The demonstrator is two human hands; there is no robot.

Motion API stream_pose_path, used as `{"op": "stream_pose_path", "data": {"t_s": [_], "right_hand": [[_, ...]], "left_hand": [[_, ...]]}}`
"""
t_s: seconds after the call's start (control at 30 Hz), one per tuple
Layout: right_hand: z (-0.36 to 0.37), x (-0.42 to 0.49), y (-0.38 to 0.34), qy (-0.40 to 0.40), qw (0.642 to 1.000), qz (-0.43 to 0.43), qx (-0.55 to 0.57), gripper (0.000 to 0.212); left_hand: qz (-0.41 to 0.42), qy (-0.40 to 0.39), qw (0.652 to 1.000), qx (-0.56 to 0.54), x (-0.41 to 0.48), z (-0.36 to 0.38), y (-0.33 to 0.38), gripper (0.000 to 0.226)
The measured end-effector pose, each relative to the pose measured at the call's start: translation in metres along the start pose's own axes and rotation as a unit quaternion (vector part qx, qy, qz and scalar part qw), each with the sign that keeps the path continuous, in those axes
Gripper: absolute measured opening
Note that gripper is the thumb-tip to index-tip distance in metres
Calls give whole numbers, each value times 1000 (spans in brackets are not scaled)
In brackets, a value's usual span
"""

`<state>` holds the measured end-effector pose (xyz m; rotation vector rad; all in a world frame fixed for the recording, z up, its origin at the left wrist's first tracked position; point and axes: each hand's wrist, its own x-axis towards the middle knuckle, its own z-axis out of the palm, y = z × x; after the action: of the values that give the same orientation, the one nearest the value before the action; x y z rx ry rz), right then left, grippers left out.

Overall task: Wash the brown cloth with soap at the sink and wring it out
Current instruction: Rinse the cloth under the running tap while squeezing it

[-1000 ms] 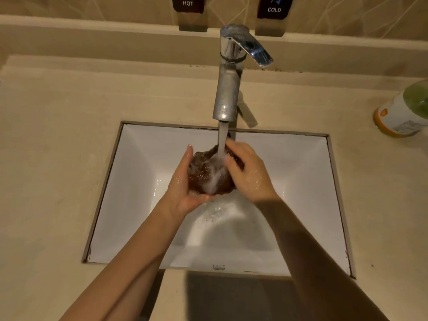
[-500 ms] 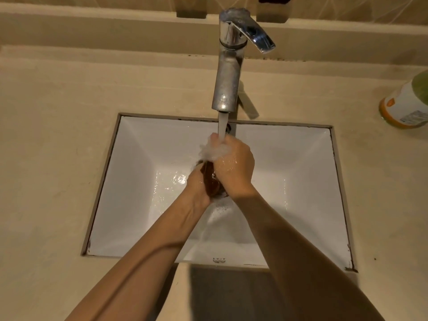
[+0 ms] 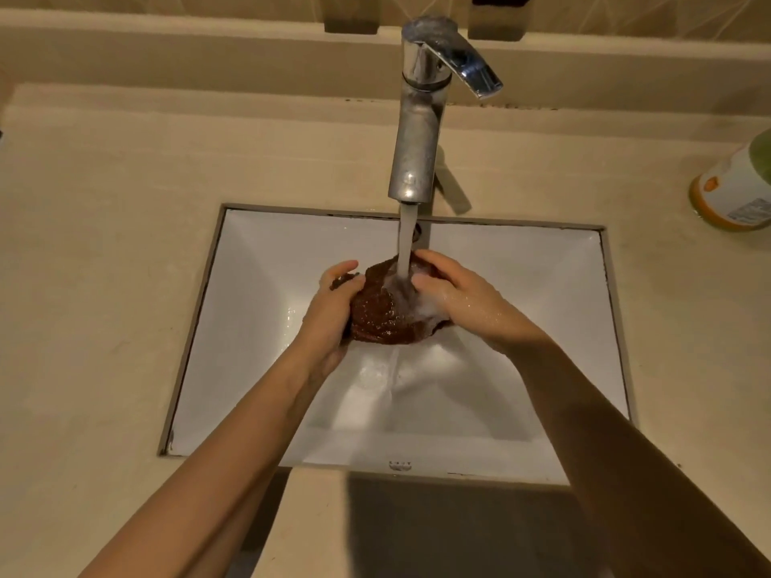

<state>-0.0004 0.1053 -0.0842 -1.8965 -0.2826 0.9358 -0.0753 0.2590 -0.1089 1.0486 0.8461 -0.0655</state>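
I see my left hand (image 3: 331, 312) curled round the left side of the bunched brown cloth (image 3: 377, 317) and my right hand (image 3: 465, 304) gripping its right side, above the white sink (image 3: 258, 335). Water (image 3: 406, 239) from the chrome tap (image 3: 417, 139) lands on it. A bottle (image 3: 738, 189) stands far right.

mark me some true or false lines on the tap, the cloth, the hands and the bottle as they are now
1. Water runs from the tap onto the brown cloth. True.
2. The left hand and the right hand both hold the cloth. True.
3. The cloth lies on the counter. False: it is held over the sink.
4. The bottle stands left of the sink. False: it stands at the right.
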Motion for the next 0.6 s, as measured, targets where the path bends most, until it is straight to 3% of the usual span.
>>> {"op": "stream_pose_path", "data": {"t_s": [0.07, 0.13, 0.3, 0.47, 0.6], "right_hand": [[5, -12, -11, -1, 1000, -10, 11, 28], [24, -21, -18, 46, 998, -39, -34, 24], [70, -20, -30, 168, 972, -130, -100, 13], [68, 5, -29, 256, 953, -116, -110, 22], [53, 27, -20, 279, 959, -45, -2, 29]], "left_hand": [[-27, -29, 997, -73, 2, 1, 4, 36], [-62, -55, 989, -123, 2, 6, 8, 32], [-103, -102, 988, -51, -2, 17, 1, 40], [-109, -42, 983, -145, -1, 30, -5, 30], [-4, 2, 998, 63, 4, 29, -9, 19]]}}
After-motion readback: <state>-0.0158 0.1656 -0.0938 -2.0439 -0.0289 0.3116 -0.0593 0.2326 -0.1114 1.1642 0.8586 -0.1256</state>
